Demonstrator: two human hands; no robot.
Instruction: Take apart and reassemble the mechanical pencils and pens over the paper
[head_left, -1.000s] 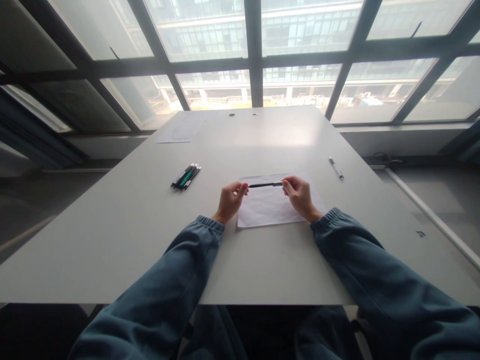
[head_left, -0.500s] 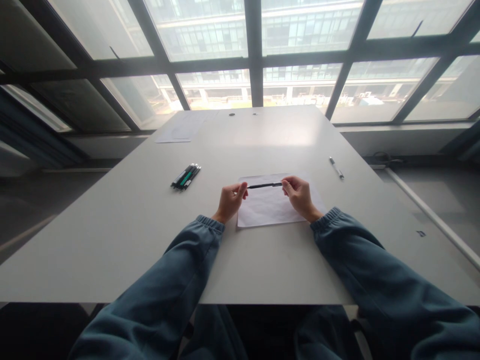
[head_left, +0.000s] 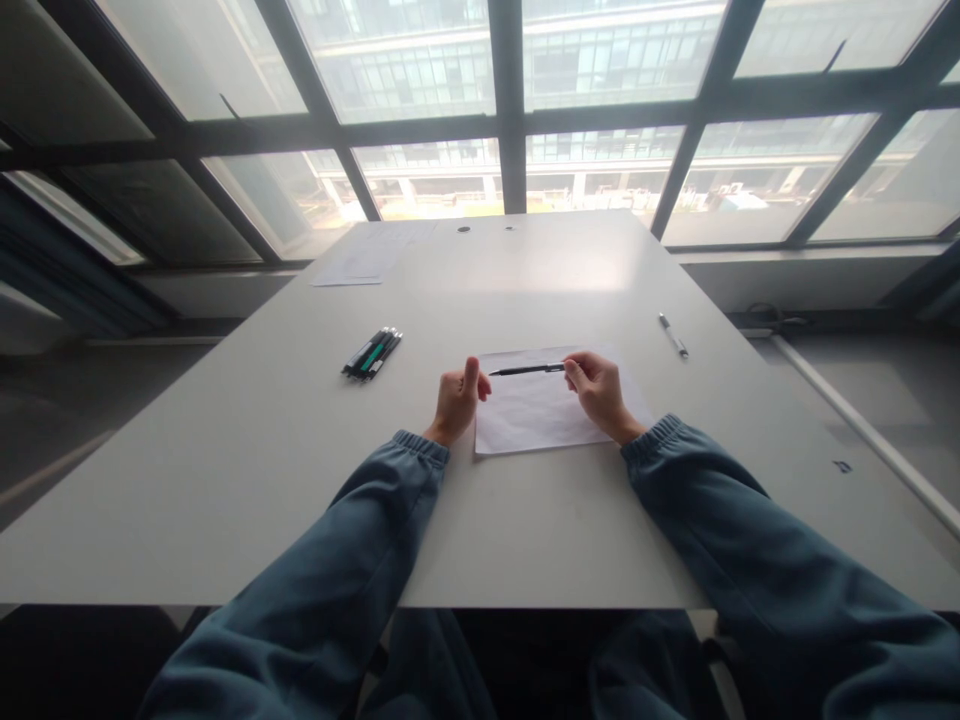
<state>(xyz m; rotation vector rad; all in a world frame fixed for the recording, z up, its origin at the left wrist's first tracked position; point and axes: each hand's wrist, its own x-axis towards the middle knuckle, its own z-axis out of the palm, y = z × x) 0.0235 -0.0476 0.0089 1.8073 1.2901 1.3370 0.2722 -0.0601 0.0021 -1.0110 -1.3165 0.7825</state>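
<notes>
My right hand (head_left: 598, 393) pinches the right end of a thin black pen (head_left: 525, 370), held level just above a white sheet of paper (head_left: 540, 412) on the grey table (head_left: 300, 480). The pen's pointed left end is bare and stands a little apart from my left hand (head_left: 457, 397). That hand is curled into a loose fist with the thumb up, at the sheet's left edge. Whether anything is inside the fist is hidden.
A bundle of several black and green pens (head_left: 372, 353) lies to the left of my hands. A single pen (head_left: 673, 335) lies near the table's right edge. More paper (head_left: 360, 262) rests at the far left corner, below a wall of windows.
My left hand has let go of the pen's left end and drawn slightly left, closing into a fist. The pen's tip now shows bare. My right hand has held still.
</notes>
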